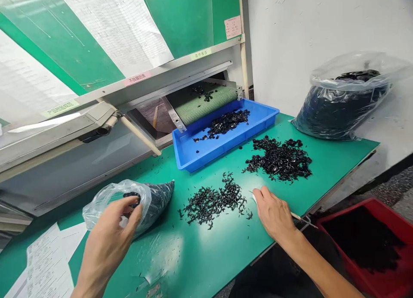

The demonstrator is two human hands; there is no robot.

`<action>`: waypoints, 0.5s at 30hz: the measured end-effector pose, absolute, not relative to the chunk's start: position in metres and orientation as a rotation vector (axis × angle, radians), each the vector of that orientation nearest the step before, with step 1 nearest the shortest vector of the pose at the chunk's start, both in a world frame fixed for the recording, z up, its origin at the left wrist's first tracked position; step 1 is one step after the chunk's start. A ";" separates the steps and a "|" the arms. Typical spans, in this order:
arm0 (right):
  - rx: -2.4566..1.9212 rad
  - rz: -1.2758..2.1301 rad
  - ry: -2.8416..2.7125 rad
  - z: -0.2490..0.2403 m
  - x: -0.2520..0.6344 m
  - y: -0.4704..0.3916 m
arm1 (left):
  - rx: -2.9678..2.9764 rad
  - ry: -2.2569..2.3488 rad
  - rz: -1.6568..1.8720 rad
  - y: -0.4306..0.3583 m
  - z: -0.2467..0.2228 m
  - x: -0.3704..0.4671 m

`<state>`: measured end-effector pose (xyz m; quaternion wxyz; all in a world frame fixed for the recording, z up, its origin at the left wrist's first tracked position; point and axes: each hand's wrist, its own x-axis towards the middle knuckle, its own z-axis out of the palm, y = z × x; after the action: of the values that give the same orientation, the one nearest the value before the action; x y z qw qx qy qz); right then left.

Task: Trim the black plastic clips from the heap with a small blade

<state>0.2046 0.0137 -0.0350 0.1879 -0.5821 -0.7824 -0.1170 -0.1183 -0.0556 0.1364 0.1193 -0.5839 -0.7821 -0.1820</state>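
Presently — black parts (216, 201) on green table (193, 255).
Left hand (109, 231) half open at bag (159, 203) mouth, hold unclear — right hand (274, 214) closed round thin tool (298, 217).

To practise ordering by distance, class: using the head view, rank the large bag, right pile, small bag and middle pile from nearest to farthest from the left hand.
From the left hand:
1. Small bag, at its fingers.
2. Middle pile, right of it.
3. Right pile, further right.
4. Large bag, far right.

Red bin (387, 283) cropped at right
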 end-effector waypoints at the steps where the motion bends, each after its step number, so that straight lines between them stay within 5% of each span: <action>1: -1.641 -0.329 -2.202 -0.034 0.205 0.013 | -1.681 -2.186 -0.636 -0.060 0.135 -0.115; 4: -1.649 -0.321 -2.207 -0.033 0.206 0.013 | -1.823 -2.001 -0.804 -0.078 0.114 -0.107; 7: -1.648 -0.305 -2.214 -0.033 0.207 0.012 | -2.151 -2.192 -0.567 -0.095 0.069 -0.103; 11: -1.639 -0.293 -2.225 -0.034 0.208 0.012 | -1.792 -2.470 -0.235 -0.103 0.011 -0.110; 15: -1.636 -0.298 -2.224 -0.033 0.207 0.012 | -1.719 -2.549 -0.132 -0.086 -0.001 -0.118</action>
<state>0.2070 0.0119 -0.0330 0.1814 -0.5793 -0.7877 -0.1054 -0.1178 -0.0859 -0.0011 0.0322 -0.5585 -0.8278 -0.0428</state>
